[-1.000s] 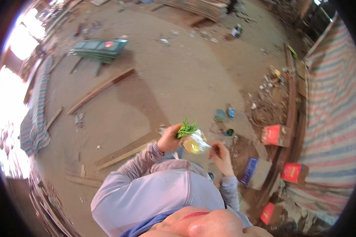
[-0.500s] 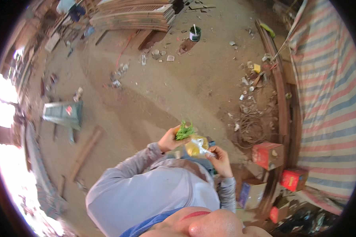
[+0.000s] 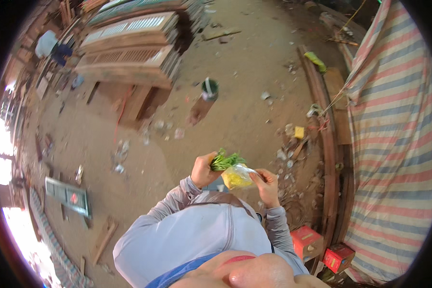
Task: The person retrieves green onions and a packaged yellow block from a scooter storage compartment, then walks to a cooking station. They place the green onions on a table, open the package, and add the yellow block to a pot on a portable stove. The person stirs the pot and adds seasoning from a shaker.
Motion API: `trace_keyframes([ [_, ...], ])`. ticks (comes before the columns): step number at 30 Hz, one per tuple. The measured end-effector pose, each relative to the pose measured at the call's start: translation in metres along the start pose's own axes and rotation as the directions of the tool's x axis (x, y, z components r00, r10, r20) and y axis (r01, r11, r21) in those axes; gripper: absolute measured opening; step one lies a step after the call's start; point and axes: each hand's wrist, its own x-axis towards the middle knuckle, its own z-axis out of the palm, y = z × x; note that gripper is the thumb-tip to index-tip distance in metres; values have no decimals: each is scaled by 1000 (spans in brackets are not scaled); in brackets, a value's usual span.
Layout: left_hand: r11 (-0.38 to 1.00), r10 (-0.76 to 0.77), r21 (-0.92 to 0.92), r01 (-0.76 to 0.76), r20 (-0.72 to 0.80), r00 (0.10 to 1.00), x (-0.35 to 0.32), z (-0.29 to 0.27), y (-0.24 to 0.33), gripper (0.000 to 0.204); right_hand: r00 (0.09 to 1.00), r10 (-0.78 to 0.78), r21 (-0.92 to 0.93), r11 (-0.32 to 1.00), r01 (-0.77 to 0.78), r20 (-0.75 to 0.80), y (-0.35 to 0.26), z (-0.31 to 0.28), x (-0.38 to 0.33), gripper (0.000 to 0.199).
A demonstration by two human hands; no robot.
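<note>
My left hand (image 3: 204,170) grips a small bunch of green leaves (image 3: 225,161), held upright in front of my chest. My right hand (image 3: 266,185) pinches the edge of a clear plastic bag with something yellow inside (image 3: 236,176). The bag hangs between the two hands and touches the leaves. Both grey sleeves come up from my chest below.
Dirt ground with scattered litter lies all around. A stack of wooden louvred panels (image 3: 129,48) stands at the upper left, a dark tin (image 3: 209,88) beyond my hands. A striped tarpaulin (image 3: 393,144) runs along the right, with red boxes (image 3: 306,241) below it. A green panel (image 3: 67,194) lies at left.
The view has swung across the yard, so the panel stack now sits closer at upper left. My hands stay together with the leaves and bag, the right hand closer on the bag.
</note>
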Motion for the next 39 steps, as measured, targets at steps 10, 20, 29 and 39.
trace_keyframes([
  [10, 982, -12, -191, -6, -98, 995, 455, 27, -52, 8, 927, -201, -142, 976, 163, -317, -113, -82, 351, 3],
  [20, 760, -240, -607, 232, 70, 968, 823, -30, -44, 16, 958, -221, 286, 920, 267, -182, -267, -104, 734, 7],
  [29, 760, 229, -645, -84, 144, 963, 1146, -143, -54, 18, 882, -462, 687, 671, 277, 96, -430, -47, 1077, 13],
  [39, 422, 434, -906, -39, 164, 886, 1509, -225, -107, 8, 767, -600, 774, 589, 231, 227, -547, -20, 1448, 10],
])
